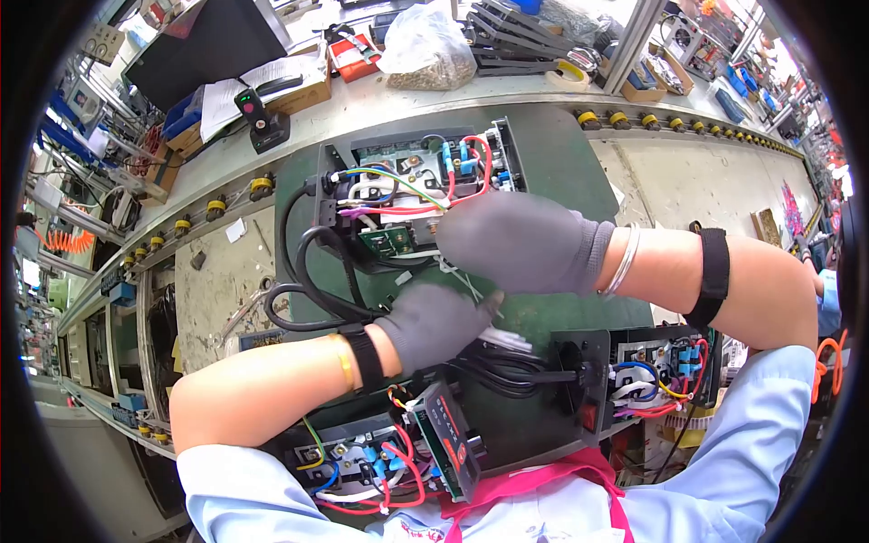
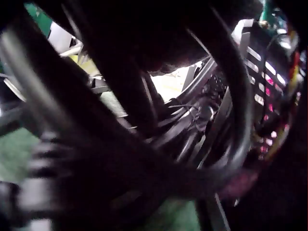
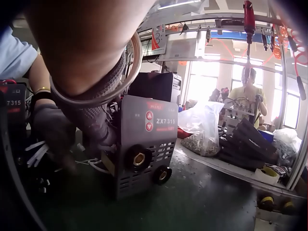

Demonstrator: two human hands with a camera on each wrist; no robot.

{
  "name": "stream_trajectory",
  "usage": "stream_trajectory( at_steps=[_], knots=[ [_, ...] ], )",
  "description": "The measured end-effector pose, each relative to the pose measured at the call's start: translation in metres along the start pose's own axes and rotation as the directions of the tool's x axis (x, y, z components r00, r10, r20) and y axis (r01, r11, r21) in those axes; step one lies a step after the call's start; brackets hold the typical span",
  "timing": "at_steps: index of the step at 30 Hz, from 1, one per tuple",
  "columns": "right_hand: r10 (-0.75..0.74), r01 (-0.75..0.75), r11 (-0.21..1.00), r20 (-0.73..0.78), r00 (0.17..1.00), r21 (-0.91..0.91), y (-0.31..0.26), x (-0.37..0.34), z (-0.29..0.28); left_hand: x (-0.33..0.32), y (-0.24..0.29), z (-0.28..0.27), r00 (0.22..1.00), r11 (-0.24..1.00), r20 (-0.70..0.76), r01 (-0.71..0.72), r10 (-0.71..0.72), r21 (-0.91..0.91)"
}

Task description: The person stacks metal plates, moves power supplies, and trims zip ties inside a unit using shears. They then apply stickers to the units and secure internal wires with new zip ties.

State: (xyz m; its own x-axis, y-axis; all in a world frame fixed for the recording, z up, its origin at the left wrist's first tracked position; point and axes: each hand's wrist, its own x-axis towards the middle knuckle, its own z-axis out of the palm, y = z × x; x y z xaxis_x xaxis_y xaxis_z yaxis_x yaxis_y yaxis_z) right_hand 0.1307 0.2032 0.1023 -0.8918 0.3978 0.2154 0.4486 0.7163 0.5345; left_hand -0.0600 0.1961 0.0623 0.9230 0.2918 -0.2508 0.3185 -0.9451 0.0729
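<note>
Work item: uncovered chassis unit (image 1: pixel 416 167), standing on the green worktop (image 1: pixel 570 167) at the far centre, beyond the left hand (image 1: pixel 434 324) and beside the right hand (image 1: pixel 518 244).

Hand state: the left hand grasps a bundle of white strips (image 1: pixel 505 340), its ends projecting toward the near right. The right hand is at the unit's near right corner; its fingers are hidden and blurred, so whether they grip anything cannot be told.

Handling: expect a fairly heavy, rigid unit. Take hold by the frame's lower edges, with both hands. The front panel (image 3: pixel 144 139) looks stiff; avoid lifting by it alone. Treat the green circuit board (image 1: pixel 387 241) on the near side as fragile, and do not pull on the red wire (image 1: pixel 490 168). The thick black cable (image 1: pixel 302 262) looped at the left is likely springy and may drag. The strips appear light, flexible and slightly slippery.

Containers: two more uncovered units, near left (image 1: pixel 362 462) and near right (image 1: pixel 656 366), house coloured wiring. At the far side, a clear plastic bag (image 1: pixel 421 38) contains many small brownish pieces. Farther right, a cardboard box (image 1: pixel 644 94) holds items too small to identify.
</note>
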Motion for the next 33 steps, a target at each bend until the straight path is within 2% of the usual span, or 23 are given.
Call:
stream_trajectory(
  at_steps=[2, 4, 7, 9, 12, 15, 18, 21, 23, 25, 26, 28, 31, 33],
  knots=[
    [-0.017, 0.018, 1.000, -0.039, 0.999, 0.024, -0.002, 0.000, 0.009, 0.006, -0.002, 0.009, 0.996, 0.998, -0.077, 0.053, -0.054, -0.016],
    [-0.022, 0.030, 0.996, -0.090, 0.996, 0.086, -0.005, 0.002, 0.014, 0.010, 0.001, 0.016, 0.989, 0.992, -0.079, 0.124, -0.122, 0.014],
    [0.022, -0.022, 1.000, -0.008, 1.000, 0.009, -0.010, 0.002, 0.012, 0.012, 0.002, 0.022, 0.984, 0.986, -0.084, 0.159, -0.155, 0.048],
    [0.020, -0.019, 1.000, -0.019, 1.000, 0.018, -0.012, 0.004, 0.013, 0.010, 0.002, 0.016, 0.988, 0.989, -0.076, 0.140, -0.137, 0.036],
    [0.065, -0.063, 0.997, -0.038, 0.997, 0.048, -0.018, 0.002, 0.017, 0.009, 0.009, 0.018, 0.958, 0.964, -0.116, 0.266, -0.261, 0.029],
    [0.051, -0.050, 0.999, -0.033, 0.998, 0.016, -0.020, 0.002, 0.015, 0.006, 0.010, 0.018, 0.959, 0.961, -0.091, 0.273, -0.269, 0.038],
    [0.010, -0.009, 0.997, 0.013, 1.000, -0.080, -0.020, 0.002, 0.011, -0.006, -0.004, 0.003, 0.983, 0.979, -0.004, 0.181, -0.182, -0.096],
    [-0.023, 0.029, 0.995, 0.062, 0.998, -0.091, -0.019, 0.002, 0.005, -0.026, -0.018, -0.005, 0.972, 0.961, -0.026, 0.226, -0.233, -0.156],
    [-0.031, 0.034, 0.998, 0.067, 0.997, -0.047, -0.017, 0.005, 0.003, -0.033, -0.025, 0.000, 0.944, 0.932, -0.159, 0.238, -0.288, -0.272],
    [0.082, -0.087, 0.992, 0.055, 0.995, 0.093, -0.021, 0.007, 0.009, -0.033, -0.032, 0.003, 0.900, 0.869, -0.188, 0.298, -0.394, -0.395],
    [0.137, -0.144, 0.976, 0.054, 0.989, 0.165, -0.023, 0.008, 0.012, -0.033, -0.035, 0.007, 0.887, 0.856, -0.226, 0.278, -0.403, -0.436],
    [0.128, -0.136, 0.986, 0.082, 0.988, 0.102, -0.024, 0.007, 0.012, -0.033, -0.038, 0.007, 0.878, 0.840, -0.230, 0.279, -0.419, -0.465],
    [0.164, -0.167, 0.983, 0.050, 0.985, 0.073, -0.028, 0.009, 0.009, -0.032, -0.039, -0.004, 0.871, 0.775, -0.129, 0.344, -0.475, -0.530],
    [0.192, -0.204, 0.973, 0.117, 0.974, 0.109, -0.034, 0.013, 0.012, -0.032, -0.039, -0.007, 0.881, 0.781, -0.122, 0.333, -0.458, -0.528]
  ],
)
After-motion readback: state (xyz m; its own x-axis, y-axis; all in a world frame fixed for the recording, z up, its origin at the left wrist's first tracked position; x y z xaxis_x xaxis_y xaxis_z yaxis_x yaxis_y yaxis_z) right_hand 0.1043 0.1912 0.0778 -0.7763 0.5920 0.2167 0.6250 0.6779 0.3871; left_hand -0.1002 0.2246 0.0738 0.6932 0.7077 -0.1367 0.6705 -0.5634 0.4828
